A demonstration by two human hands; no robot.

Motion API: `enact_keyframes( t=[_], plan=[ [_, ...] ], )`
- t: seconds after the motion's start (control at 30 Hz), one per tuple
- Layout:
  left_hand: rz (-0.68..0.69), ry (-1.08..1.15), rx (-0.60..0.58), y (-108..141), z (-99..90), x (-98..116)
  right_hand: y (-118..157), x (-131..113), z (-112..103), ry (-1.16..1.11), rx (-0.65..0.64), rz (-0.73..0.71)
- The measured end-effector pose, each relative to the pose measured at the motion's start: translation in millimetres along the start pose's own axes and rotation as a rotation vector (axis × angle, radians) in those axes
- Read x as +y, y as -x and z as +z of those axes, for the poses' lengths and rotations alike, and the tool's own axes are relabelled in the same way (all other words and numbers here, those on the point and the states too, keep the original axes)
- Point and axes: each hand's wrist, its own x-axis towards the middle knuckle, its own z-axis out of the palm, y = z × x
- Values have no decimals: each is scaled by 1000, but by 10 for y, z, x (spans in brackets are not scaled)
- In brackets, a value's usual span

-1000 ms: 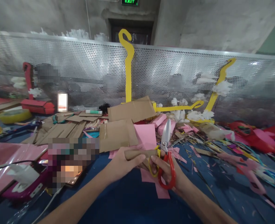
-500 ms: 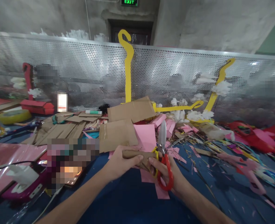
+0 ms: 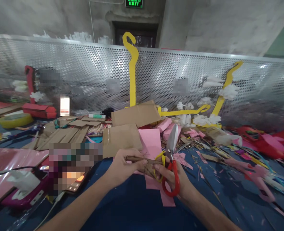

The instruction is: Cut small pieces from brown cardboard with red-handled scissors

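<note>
Between both hands is a small folded piece of brown cardboard (image 3: 144, 159), its long edge turned towards me. My left hand (image 3: 124, 166) pinches its left part, thumb on the near side. My right hand (image 3: 174, 173) grips the cardboard's right end and also keeps hold of scissors (image 3: 172, 141) with one red and one yellow handle. The scissor blades look closed and point up and away from me. Beneath the hands lie pink paper pieces (image 3: 167, 197). Just beyond are a flat cardboard sheet (image 3: 121, 138) and a pink sheet (image 3: 150, 139).
A yellow hook-shaped stand (image 3: 132, 73) rises before a perforated metal screen (image 3: 96, 70). At right lie a pink glue gun (image 3: 259, 179) and scattered scraps. To the left are a purple power strip (image 3: 23, 195), cardboard strips (image 3: 62, 138) and a tape roll (image 3: 15, 120).
The cardboard has tipped, so its broad face shows less and its edge shows more. The scissors have swung slightly right, their blades leaning further over. Both hands keep their grip.
</note>
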Motion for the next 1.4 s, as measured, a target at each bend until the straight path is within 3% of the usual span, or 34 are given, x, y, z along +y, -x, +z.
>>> enact_keyframes(
  t=[0.2, 0.5, 0.77, 1.13, 1.3, 1.4],
  plan=[
    [-42, 46, -19, 9, 3, 9, -6, 1, 22, -31, -4, 3],
    [78, -183, -22, -37, -86, 93, -36, -12, -20, 1, 133, -30],
    [84, -226, 23, -28, -81, 24, -10, -69, 33, -22, 58, -13],
    [115, -356, -10, -11, -123, 35, -33, -44, -15, -41, 137, -28],
    [81, -302, 15, -37, -118, 14, -33, -20, -11, 2, 105, -26],
    [-2, -173, -40, -41, -106, 45, -20, -13, -7, 23, 117, -8]
  ],
)
